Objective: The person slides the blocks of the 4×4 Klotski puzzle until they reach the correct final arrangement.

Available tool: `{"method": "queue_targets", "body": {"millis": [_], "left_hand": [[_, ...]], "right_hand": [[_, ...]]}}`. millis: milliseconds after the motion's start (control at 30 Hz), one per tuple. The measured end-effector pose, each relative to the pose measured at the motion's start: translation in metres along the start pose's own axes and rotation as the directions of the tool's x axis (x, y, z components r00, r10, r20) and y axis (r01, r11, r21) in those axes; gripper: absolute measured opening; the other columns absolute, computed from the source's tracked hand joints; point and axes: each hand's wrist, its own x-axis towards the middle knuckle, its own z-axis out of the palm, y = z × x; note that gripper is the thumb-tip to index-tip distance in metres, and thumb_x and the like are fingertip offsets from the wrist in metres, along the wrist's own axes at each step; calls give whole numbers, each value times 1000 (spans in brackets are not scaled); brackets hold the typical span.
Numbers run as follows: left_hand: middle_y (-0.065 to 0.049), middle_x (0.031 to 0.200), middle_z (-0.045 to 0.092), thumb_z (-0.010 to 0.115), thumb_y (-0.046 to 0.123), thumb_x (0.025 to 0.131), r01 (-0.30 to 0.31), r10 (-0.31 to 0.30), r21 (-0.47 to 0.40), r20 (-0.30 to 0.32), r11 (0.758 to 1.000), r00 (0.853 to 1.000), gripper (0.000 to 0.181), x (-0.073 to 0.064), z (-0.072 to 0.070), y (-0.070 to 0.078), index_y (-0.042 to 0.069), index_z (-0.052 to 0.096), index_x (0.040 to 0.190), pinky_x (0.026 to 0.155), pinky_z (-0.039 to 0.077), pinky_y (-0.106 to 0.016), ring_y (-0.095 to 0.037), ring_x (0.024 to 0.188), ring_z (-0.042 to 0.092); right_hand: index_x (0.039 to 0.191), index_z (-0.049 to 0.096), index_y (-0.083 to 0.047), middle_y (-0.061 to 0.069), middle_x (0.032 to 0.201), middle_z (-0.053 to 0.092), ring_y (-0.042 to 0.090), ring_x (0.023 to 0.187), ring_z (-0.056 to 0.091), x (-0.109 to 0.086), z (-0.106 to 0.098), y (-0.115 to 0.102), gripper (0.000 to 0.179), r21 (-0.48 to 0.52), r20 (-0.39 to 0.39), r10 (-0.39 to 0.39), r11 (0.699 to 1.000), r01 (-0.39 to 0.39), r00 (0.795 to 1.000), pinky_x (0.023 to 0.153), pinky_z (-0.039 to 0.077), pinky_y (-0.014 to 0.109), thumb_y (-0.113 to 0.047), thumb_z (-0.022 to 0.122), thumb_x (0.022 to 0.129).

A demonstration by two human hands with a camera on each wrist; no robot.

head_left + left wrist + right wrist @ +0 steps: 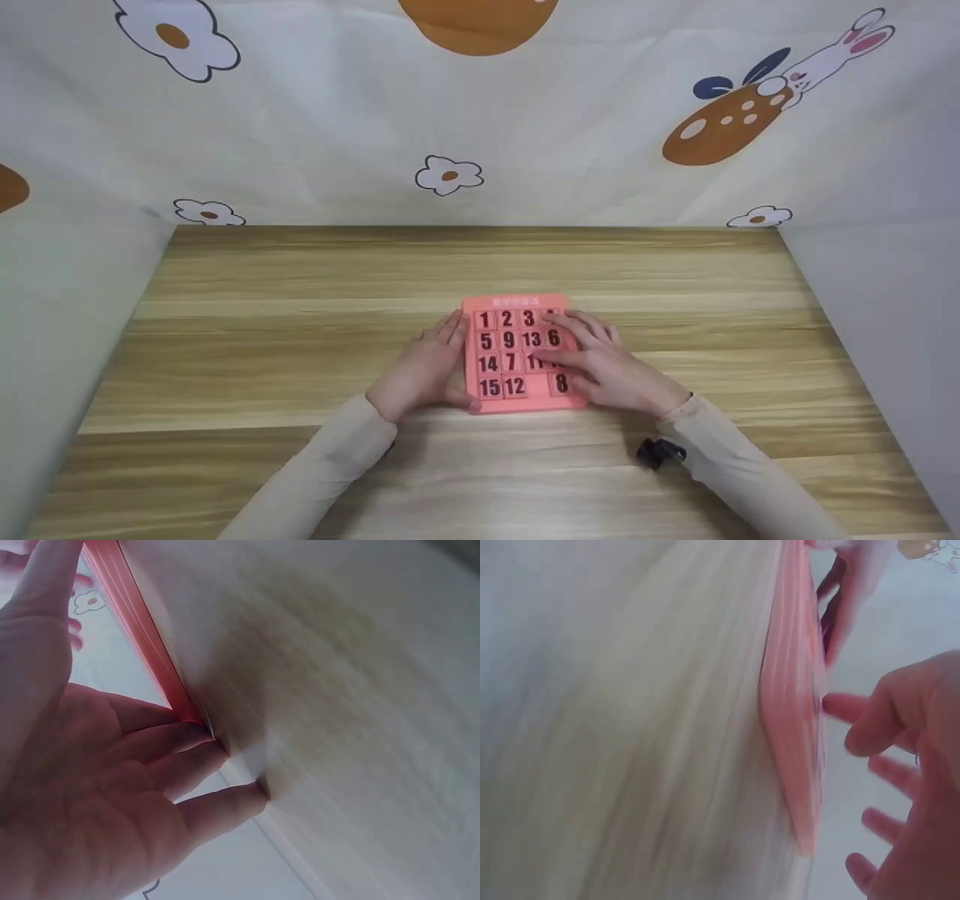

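A pink number sliding puzzle (pixel 525 405) lies on the wooden table. Its black-numbered tiles include 1, 2 and 3 in the far row; one gap shows in the near row, between 12 and 8. My left hand (pixel 426 365) rests along the puzzle's left side, thumb by the near corner, fairly straight fingers at the far end. The left wrist view shows those fingers against the puzzle's red edge (pixel 139 626). Over the right columns lies my right hand (pixel 611 367), fingers spread, a fingertip at tile 11. It partly covers tile 4 and the tile right of 11.
Wood-grain table (pixel 300 285) surrounds the puzzle. A pale cloth wall (pixel 337 112) printed with flowers and a rabbit rises behind, with pale walls at both sides. A small black object (pixel 660 453) sits at the right wrist.
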Motion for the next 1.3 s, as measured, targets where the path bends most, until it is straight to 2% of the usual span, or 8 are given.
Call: {"method": "queue_targets", "body": {"millis": [200, 433, 533, 767, 833, 1133, 1200, 1300], "left_hand": [[-19, 159, 7, 82, 57, 62, 15, -15, -8, 12, 1000, 1000, 131, 0, -1, 1, -3, 10, 153, 113, 17, -56, -34, 144, 11], [-18, 159, 6, 82, 58, 62, 17, -17, 4, 9, 1000, 1000, 131, 0, -1, 1, -2, 9, 153, 113, 18, -55, -34, 144, 11], [-19, 159, 6, 82, 58, 62, 11, -11, 5, 6, 1000, 1000, 131, 1, -1, 2, -3, 10, 153, 113, 19, -55, -34, 144, 12], [-19, 158, 8, 81, 59, 62, 1, -2, 35, 5, 999, 1000, 130, 0, -1, 1, -3, 10, 153, 113, 20, -55, -34, 144, 12], [-19, 158, 7, 81, 59, 63, -2, 2, 37, 4, 999, 1000, 130, 0, -1, 0, -3, 10, 152, 113, 20, -55, -34, 144, 12], [-22, 157, 11, 81, 59, 64, -20, 20, 23, -9, 1000, 1000, 128, -1, -2, 0, -6, 13, 151, 112, 20, -57, -36, 143, 14], [-22, 158, 10, 80, 59, 64, -15, 15, 26, -5, 1000, 1000, 129, -1, -1, 0, -6, 13, 152, 112, 19, -57, -36, 143, 14], [-21, 158, 10, 80, 60, 63, -13, 13, 28, -5, 1000, 1000, 129, -1, -1, 0, -5, 12, 152, 113, 19, -56, -36, 143, 14]], "right_hand": [[115, 73, -19, 11, 152, 32, 45, 138, 19, -4, -2, 0, 41, 94, -2, -58, 994, 58, 998, 103, 10, 74, -2, 62, 79], [135, 59, -23, 12, 156, 25, 44, 140, 16, 7, 2, -9, 56, 15, 50, -26, 1000, 26, 998, 105, 12, 72, -6, 63, 82], [138, 56, -25, 12, 157, 22, 45, 140, 13, 7, 4, -10, 58, -9, 75, -9, 1000, 10, 997, 104, 12, 73, -7, 62, 83], [112, 73, -19, 12, 153, 32, 45, 139, 19, 2, -1, -5, 39, -17, -53, 31, 999, -31, 998, 104, 12, 72, -1, 66, 78], [112, 74, -17, 11, 153, 32, 45, 138, 20, 2, -2, -5, 38, -25, -65, 29, 999, -31, 997, 105, 13, 70, -1, 65, 78], [140, 53, -18, 12, 157, 21, 44, 140, 15, 21, 4, -10, 51, -57, 17, 55, 997, -54, 998, 106, 15, 65, -22, 58, 90], [140, 53, -18, 11, 158, 20, 43, 141, 13, 23, 5, -11, 48, -56, 37, 57, 997, -55, 998, 106, 14, 66, -29, 57, 94], [131, 63, -20, 10, 157, 23, 43, 141, 13, 23, 5, -11, 40, -42, 44, 10, 999, -9, 999, 105, 14, 68, -36, 57, 95]]}}
